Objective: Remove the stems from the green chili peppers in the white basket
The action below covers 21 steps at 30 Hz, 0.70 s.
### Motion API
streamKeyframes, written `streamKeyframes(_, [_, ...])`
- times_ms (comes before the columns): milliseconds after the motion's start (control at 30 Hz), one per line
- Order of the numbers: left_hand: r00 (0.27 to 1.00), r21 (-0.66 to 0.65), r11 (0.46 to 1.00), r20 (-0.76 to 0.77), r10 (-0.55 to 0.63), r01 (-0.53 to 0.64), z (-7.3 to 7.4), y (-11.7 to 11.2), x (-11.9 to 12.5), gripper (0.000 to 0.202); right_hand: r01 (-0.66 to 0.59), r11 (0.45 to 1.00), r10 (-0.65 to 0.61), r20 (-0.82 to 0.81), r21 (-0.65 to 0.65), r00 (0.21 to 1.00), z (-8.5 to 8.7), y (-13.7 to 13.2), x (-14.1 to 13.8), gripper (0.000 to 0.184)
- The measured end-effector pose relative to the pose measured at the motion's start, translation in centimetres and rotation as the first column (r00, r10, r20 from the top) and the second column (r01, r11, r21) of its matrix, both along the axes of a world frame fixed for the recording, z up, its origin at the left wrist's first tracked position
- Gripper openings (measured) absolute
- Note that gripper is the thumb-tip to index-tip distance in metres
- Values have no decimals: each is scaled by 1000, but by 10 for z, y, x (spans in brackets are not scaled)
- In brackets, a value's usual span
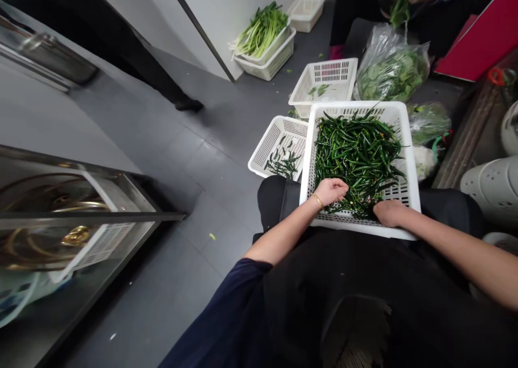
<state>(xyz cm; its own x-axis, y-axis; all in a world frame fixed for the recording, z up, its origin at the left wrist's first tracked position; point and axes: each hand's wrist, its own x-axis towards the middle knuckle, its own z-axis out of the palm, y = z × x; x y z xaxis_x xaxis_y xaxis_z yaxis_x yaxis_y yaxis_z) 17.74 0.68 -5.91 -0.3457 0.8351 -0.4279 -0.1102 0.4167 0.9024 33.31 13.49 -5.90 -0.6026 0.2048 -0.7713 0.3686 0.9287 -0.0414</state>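
Peppers [358,155] are lying in the white basket [413,179] on the person's lap. Left hand [331,191] is resting pinched narrow, right hand [390,212] curled, both among them; any hold, cannot tell. Apparently picking through; next move is likely needing a light pinch.

Chillies [358,152] lie in the basket [356,107] on my lap [449,209], with my left hand [331,191] and right hand [390,212] toward its near end. Farther out, left of my hands, a second basket [297,128] holds more.
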Motion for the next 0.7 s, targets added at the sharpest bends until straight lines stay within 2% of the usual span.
streamKeyframes(67, [994,21,999,-96,-46,49,0,0,1,15,-18,999,18,-4,-42,1000,5,6,-1,21])
streamKeyframes(133, [944,78,979,-290,-156,186,4,2,3,20,-32,990,25,-53,-141,998,14,17,-4,20])
streamKeyframes(200, [808,113,912,-515,-286,394,10,6,6,31,-21,960,-23,-154,-279,988,28,32,-9,19])
streamKeyframes(267, [638,53,826,-664,-391,561,16,12,11,43,-4,917,-110,-262,-400,959,41,47,-13,21])
streamKeyframes(300, [567,-8,799,-701,-433,601,18,16,14,47,4,910,-144,-305,-415,941,45,53,-14,23])
streamKeyframes(367, [502,-130,811,-726,-470,571,17,23,17,44,22,950,-147,-382,-312,912,49,59,-13,25])
streamKeyframes(400, [515,-162,841,-726,-456,516,15,26,18,40,26,977,-113,-415,-210,903,47,58,-12,24])
streamKeyframes(433, [558,-165,881,-719,-415,444,12,28,17,34,18,995,-61,-438,-102,897,43,54,-10,24])
streamKeyframes(500, [697,-87,958,-669,-260,274,5,29,11,24,-25,998,49,-440,61,897,32,42,-6,27])
streamKeyframes(533, [768,-23,983,-620,-158,183,1,29,5,21,-50,994,89,-425,101,901,27,34,-5,29])
streamKeyframes(600, [867,102,995,-495,53,-2,-4,26,-7,14,-74,987,124,-396,140,910,18,18,-6,30])
streamKeyframes(700, [922,202,954,-276,271,-220,-1,18,-21,8,-50,988,108,-424,145,899,13,0,-16,29])
